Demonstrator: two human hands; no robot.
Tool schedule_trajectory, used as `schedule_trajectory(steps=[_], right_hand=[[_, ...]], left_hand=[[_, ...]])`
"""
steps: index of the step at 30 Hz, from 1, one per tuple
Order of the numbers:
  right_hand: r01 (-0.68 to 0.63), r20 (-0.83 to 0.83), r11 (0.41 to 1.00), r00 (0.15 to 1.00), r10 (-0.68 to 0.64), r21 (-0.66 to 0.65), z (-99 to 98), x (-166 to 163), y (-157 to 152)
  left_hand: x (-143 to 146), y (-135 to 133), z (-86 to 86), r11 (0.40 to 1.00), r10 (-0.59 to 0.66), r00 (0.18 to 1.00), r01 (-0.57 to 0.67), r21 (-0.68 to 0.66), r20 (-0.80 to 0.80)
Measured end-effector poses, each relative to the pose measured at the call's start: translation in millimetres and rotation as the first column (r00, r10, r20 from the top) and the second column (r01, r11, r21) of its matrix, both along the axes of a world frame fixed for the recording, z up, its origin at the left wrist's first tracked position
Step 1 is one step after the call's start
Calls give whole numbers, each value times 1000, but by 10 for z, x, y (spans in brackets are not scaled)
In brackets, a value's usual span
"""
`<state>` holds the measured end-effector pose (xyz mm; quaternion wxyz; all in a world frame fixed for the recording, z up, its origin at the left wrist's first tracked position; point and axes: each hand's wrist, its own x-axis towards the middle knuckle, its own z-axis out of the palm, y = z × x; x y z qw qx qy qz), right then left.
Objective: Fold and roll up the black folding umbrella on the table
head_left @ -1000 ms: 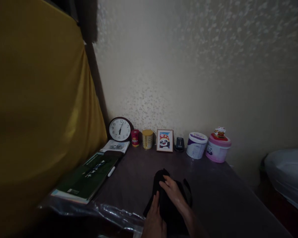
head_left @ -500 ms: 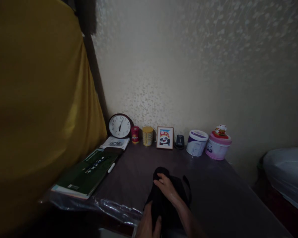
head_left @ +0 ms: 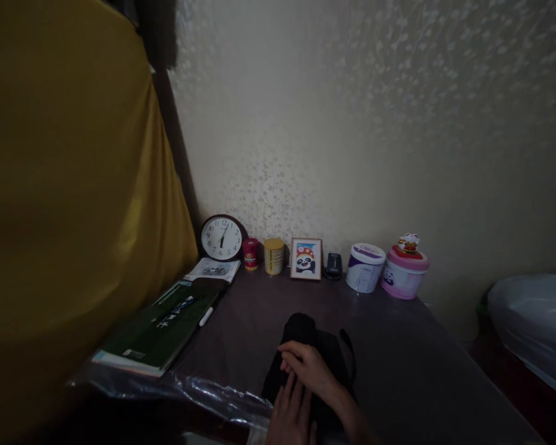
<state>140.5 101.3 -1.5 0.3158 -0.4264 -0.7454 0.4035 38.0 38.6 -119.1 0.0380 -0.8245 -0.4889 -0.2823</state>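
A black fabric item (head_left: 299, 329) lies on the near part of the table; it looks like a soft bag or folded cloth, its exact kind too dark to tell. A thin strap loop (head_left: 349, 346) sticks up at its right side. My left hand (head_left: 290, 411) rests flat on the fabric with fingers stretched forward. Just over its fingertips, my right hand (head_left: 310, 371) reaches in from the right, fingers bent and closed against the fabric. Whatever lies under the right fingers is hidden.
Along the wall stand a clock (head_left: 221, 238), a red can (head_left: 250, 254), a yellow-lidded container (head_left: 273, 256), a panda picture frame (head_left: 306, 259), a small black device (head_left: 333, 266), a white tub (head_left: 365, 269) and a pink tub (head_left: 404, 277). Green book (head_left: 162, 324) and white pen (head_left: 206, 316) lie left.
My left hand has moved forward and flattened on the black fabric item. My right hand has drawn back slightly toward me, its fingers now close to the left fingertips.
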Motion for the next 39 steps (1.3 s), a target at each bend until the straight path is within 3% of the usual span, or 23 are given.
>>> schedule_trajectory(steps=[4,11,13,15,19,23,28,34,39], right_hand=[[103,59,951,990,-125,291,-25,155,-151],[5,203,909,974,-98,416,-298,222,255],[-5,230,902,967,-105,432,-338,208,455],[5,240,903,963,-120,430,-362,204,664],[144,237,911,939,-249,387,-329,240,971],[213,198,876,925,-323,433,-192,249,854],[-47,253,889,964,-79,456,-210,153,499],[220,220,876,915,-337,429,-258,188,793],[88,251,926,949,-190,366,-119,283,954]], left_hand=[[34,6,-184,998,56,998,-56,-2,8],[90,18,-320,989,126,989,-132,64,82],[82,17,-328,981,181,980,-185,51,79],[74,10,-317,985,160,986,-163,51,48],[127,-32,-250,982,183,980,-186,42,80],[233,-89,-175,961,276,946,-278,-12,172],[226,-91,-153,954,301,942,-297,-44,151],[229,-103,-105,959,284,953,-283,-24,110],[328,-174,107,937,346,936,-341,-69,64]])
